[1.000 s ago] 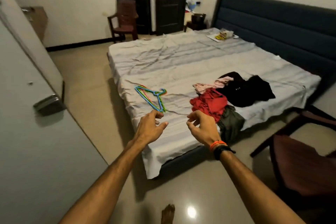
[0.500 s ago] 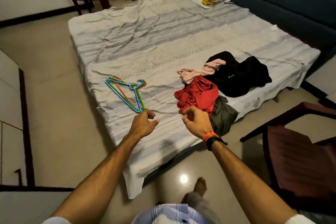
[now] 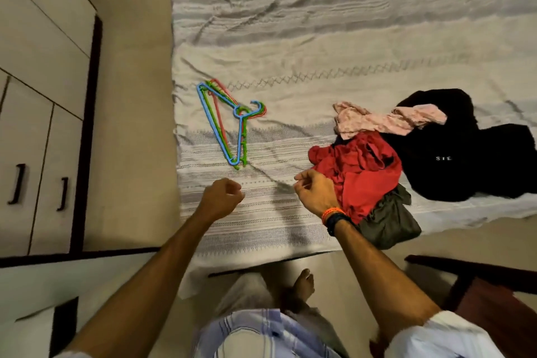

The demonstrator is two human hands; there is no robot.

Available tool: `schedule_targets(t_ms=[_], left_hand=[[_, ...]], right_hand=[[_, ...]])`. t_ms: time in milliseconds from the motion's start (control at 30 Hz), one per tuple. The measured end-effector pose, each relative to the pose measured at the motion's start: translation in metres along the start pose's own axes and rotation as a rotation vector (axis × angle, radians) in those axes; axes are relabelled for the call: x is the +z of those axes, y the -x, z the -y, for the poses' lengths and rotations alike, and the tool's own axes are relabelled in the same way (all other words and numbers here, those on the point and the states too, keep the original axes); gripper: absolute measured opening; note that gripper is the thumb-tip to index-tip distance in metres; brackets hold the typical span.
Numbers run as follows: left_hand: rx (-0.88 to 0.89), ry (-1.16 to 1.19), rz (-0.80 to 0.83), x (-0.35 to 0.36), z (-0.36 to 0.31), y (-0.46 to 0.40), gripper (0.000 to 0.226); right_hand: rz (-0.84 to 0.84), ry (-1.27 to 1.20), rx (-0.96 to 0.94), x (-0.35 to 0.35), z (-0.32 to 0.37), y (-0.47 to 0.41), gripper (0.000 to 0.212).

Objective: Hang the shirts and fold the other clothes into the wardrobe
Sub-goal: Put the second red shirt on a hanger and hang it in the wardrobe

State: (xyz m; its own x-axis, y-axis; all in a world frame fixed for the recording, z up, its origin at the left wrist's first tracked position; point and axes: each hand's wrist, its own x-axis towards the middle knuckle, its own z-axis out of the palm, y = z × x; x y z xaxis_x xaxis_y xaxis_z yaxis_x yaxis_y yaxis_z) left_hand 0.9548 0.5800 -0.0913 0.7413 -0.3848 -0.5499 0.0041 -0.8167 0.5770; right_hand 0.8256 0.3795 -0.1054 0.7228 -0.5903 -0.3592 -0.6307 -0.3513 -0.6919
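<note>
Head view, looking down on the bed (image 3: 319, 46). Both hands hovered over the sheet near its front edge, holding nothing: the left hand (image 3: 222, 197) was curled into a loose fist, the right hand (image 3: 315, 193) had its fingers bent inward, just beside the red garment (image 3: 363, 171). Stacked hangers (image 3: 229, 125) lay near the bed's left edge. Pink (image 3: 377, 120), black (image 3: 470, 154) and olive (image 3: 392, 221) clothes lay piled toward the front right. The wardrobe (image 3: 37, 96) stood left.
</note>
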Motion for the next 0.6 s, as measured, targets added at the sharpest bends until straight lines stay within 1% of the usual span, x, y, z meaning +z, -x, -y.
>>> schedule_targets(t_ms=[100,200,333,500,600], left_hand=[[0.016,0.01,0.067,0.02,-0.022,-0.038,0.026],[0.055,-0.004,0.122,0.037,-0.048,-0.068,0.022],[0.076,-0.036,0.238,0.061,-0.082,-0.104,0.026],[0.081,-0.058,0.337,0.095,-0.116,-0.13,0.021],[0.068,-0.071,0.367,0.122,-0.135,-0.145,0.021]], right_hand=[[-0.006,-0.018,0.047,-0.006,-0.009,-0.026,0.011],[-0.039,-0.039,0.133,-0.019,-0.015,-0.039,0.012],[-0.08,-0.001,0.223,-0.042,-0.031,-0.058,0.012],[-0.072,-0.007,0.358,-0.063,-0.062,-0.078,0.013],[-0.054,0.02,0.382,-0.075,-0.087,-0.098,0.013]])
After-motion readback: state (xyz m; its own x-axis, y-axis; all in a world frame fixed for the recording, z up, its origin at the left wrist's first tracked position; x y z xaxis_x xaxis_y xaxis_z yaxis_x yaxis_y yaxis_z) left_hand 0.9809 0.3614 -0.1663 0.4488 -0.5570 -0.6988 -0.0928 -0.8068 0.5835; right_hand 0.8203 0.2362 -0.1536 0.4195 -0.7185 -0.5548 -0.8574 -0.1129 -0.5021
